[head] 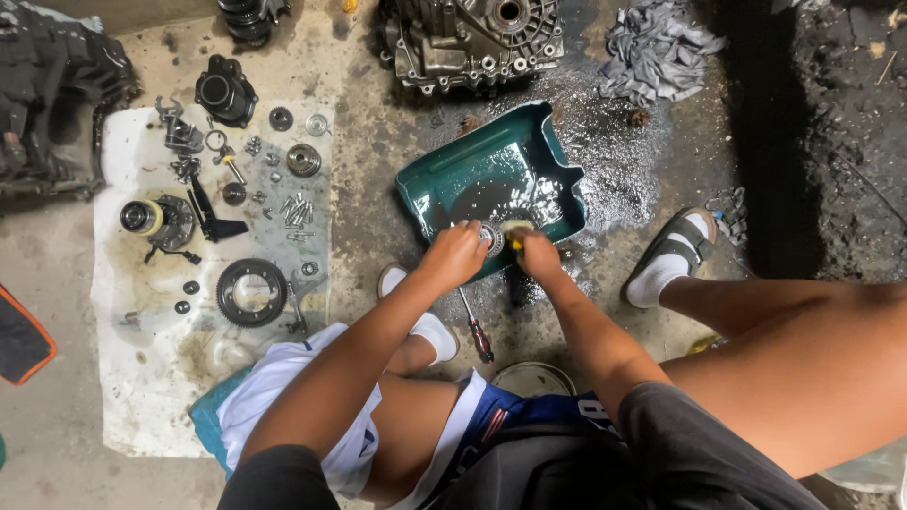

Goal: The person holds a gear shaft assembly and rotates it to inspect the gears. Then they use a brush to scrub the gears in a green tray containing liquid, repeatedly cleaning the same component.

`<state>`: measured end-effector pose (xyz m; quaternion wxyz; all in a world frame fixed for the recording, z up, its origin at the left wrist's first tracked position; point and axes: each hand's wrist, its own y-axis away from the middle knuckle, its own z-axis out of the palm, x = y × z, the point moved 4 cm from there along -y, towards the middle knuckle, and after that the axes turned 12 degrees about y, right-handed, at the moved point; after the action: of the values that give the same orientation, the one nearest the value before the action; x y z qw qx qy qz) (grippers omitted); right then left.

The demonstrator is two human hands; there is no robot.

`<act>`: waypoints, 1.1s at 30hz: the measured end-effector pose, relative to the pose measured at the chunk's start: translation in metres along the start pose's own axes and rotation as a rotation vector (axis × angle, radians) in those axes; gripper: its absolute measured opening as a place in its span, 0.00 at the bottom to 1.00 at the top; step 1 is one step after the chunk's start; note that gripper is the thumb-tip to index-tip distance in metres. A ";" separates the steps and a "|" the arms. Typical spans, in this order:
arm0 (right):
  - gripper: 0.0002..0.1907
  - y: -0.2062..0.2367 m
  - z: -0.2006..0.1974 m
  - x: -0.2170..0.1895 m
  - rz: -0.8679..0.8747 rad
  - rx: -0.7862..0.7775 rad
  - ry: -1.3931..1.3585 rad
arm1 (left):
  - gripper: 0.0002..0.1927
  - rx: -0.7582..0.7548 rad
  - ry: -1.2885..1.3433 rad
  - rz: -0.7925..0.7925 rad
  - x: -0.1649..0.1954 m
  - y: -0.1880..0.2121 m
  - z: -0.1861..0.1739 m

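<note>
— Bearing (491,238), was that what the person had over the green tray (510,156)?

— It looked like one: a small round metal part, sitting just above the tray's near rim, between the two hands. The left hand (455,253) was closed around it from nine o'clock. The right hand (539,255) was clamped on a yellow brush (516,229) at the part's three o'clock, its tip touching the part.

— What could have gone wrong from there?

— My guess is the grip. The tray held dark liquid and the concrete floor (605,161) at two o'clock of it was wet and shiny, so the part was likely slick; it could have slipped and splashed into the tray. A screwdriver (475,331) lay on the floor at six o'clock of the hands, close to the person's foot, easy to step on.

— And the other parts?

— They lay well apart on a white cloth (142,378) at nine o'clock: a large ring gear (251,291), smaller pieces and bolts. A gearbox housing (472,38) stood at twelve o'clock, cut off by the picture's top edge.

— Anything hard to read?

— Plenty. The fingers hid most of the round part, so I could not be sure of its kind. The brush's bristles were hidden too. The dark strip at three o'clock was too murky to tell.
</note>
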<state>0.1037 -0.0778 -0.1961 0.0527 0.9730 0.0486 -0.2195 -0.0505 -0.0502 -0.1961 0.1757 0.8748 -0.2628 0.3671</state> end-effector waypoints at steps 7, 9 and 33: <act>0.14 0.002 -0.014 0.021 0.383 0.238 -0.590 | 0.12 -0.062 -0.061 0.106 0.002 -0.002 0.007; 0.15 0.021 -0.025 0.021 0.418 0.314 -0.743 | 0.12 -0.036 -0.032 0.043 0.000 -0.003 0.006; 0.14 0.064 -0.018 -0.002 0.164 0.431 -0.580 | 0.12 0.047 0.056 -0.088 -0.004 0.004 -0.002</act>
<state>0.1172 -0.1395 -0.1736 -0.1245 0.8599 -0.0940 -0.4861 -0.0560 -0.0513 -0.1971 0.1783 0.8789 -0.2101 0.3894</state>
